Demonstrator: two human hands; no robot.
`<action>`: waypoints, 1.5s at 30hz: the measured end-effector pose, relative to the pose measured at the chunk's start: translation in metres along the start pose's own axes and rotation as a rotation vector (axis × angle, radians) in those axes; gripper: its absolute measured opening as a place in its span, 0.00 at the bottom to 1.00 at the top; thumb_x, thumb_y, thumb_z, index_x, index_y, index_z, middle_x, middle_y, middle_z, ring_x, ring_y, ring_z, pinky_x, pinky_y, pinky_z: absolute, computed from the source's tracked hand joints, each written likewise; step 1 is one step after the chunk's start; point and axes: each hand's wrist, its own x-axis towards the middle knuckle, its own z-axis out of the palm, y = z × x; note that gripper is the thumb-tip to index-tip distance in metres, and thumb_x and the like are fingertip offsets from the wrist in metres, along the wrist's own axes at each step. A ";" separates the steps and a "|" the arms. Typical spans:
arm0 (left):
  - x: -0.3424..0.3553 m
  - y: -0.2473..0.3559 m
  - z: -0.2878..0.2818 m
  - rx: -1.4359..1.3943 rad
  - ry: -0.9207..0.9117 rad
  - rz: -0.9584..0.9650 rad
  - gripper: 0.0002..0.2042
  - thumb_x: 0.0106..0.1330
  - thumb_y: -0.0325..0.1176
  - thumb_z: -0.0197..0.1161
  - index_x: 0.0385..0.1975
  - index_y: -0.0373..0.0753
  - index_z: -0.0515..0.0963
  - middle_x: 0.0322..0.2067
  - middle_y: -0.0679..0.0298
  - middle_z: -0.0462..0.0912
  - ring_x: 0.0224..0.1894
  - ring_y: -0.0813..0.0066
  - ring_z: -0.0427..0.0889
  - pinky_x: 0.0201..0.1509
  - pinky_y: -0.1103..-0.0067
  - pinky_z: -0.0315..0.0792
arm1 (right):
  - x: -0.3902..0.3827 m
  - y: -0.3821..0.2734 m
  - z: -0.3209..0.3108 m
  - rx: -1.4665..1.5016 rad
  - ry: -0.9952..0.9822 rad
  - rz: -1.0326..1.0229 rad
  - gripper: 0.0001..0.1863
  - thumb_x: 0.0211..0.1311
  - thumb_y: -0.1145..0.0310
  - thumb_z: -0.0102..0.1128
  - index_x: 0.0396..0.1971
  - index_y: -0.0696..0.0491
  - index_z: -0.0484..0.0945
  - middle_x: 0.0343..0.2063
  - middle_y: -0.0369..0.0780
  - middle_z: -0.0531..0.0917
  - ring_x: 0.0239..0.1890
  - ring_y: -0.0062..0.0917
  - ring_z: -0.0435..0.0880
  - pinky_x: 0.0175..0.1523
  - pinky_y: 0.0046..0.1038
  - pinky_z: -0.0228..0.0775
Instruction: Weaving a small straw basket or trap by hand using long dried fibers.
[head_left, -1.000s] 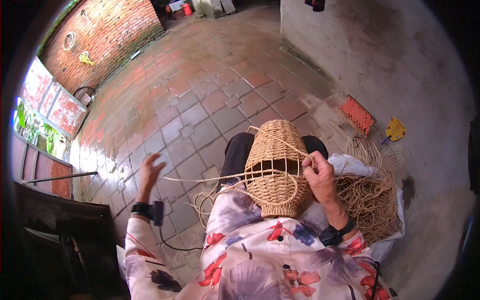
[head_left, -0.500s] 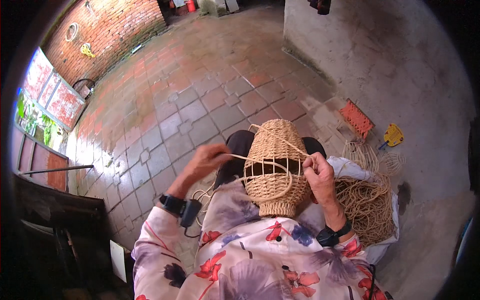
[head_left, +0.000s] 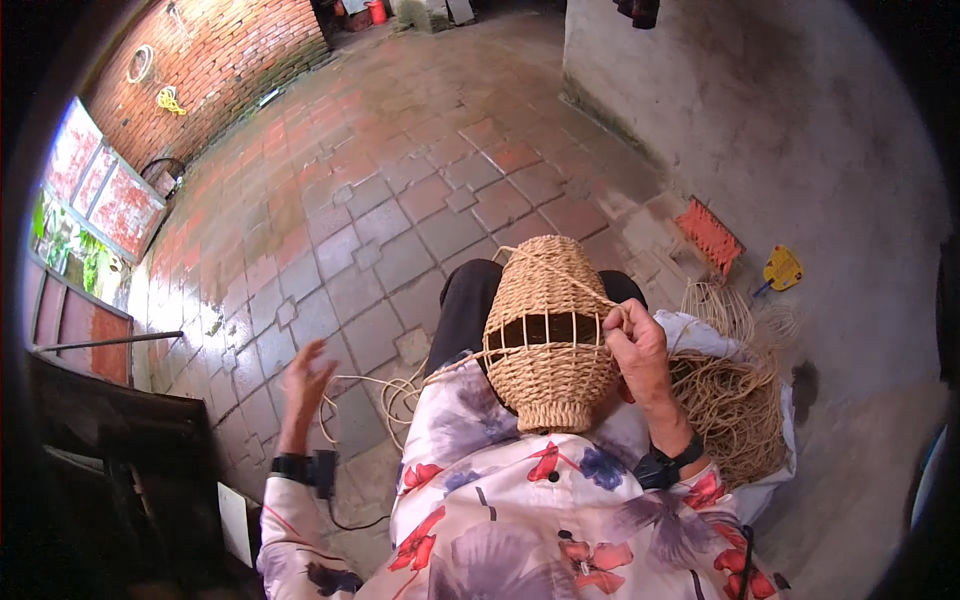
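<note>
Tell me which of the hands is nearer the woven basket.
Right. The right hand touches the woven basket at its right side; the left hand is out to its left, apart.

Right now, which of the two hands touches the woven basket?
The right hand, pinching a strand at the basket; the left hand is spread open, apart from it.

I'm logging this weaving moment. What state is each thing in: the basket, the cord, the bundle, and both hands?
Woven basket: on the lap, unfinished, open band mid-body.
Cord: looped loosely toward the floor.
Fibre bundle: heaped on white cloth.
Right hand: pinching a strand at the basket.
Left hand: open, empty, raised.
</note>
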 end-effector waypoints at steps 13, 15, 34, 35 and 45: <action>0.003 0.180 0.068 -0.039 -0.425 0.027 0.08 0.62 0.31 0.58 0.34 0.33 0.77 0.25 0.62 0.79 0.24 0.79 0.76 0.28 0.80 0.70 | 0.002 -0.008 0.005 -0.039 -0.069 0.013 0.03 0.56 0.77 0.54 0.30 0.58 0.74 0.18 0.30 0.73 0.22 0.10 0.70 0.28 0.18 0.65; 0.006 0.192 0.069 -0.043 -0.254 0.075 0.06 0.58 0.26 0.62 0.35 0.35 0.78 0.30 0.57 0.80 0.25 0.71 0.78 0.30 0.78 0.71 | 0.004 -0.009 0.001 0.168 -0.130 0.006 0.05 0.59 0.75 0.55 0.34 0.59 0.75 0.20 0.31 0.76 0.23 0.10 0.71 0.28 0.17 0.66; 0.040 0.308 0.142 -0.057 -0.375 0.598 0.06 0.61 0.28 0.58 0.37 0.41 0.76 0.20 0.54 0.78 0.24 0.55 0.81 0.28 0.66 0.72 | -0.017 -0.020 -0.001 -0.623 0.068 -0.682 0.10 0.51 0.77 0.57 0.35 0.58 0.76 0.26 0.42 0.75 0.30 0.36 0.78 0.34 0.34 0.73; 0.038 0.309 0.142 -0.008 -0.397 0.537 0.08 0.61 0.29 0.57 0.40 0.42 0.75 0.18 0.53 0.78 0.22 0.54 0.80 0.27 0.64 0.72 | -0.019 -0.021 -0.003 -0.687 0.027 -0.684 0.12 0.50 0.77 0.56 0.37 0.60 0.76 0.27 0.42 0.73 0.29 0.36 0.77 0.34 0.34 0.73; 0.028 0.323 0.139 0.327 -0.457 0.476 0.21 0.60 0.29 0.57 0.55 0.45 0.68 0.17 0.54 0.79 0.22 0.55 0.81 0.27 0.63 0.72 | -0.008 -0.021 -0.017 -0.520 -0.253 -0.486 0.06 0.50 0.76 0.53 0.29 0.54 0.78 0.30 0.43 0.73 0.31 0.39 0.78 0.37 0.38 0.73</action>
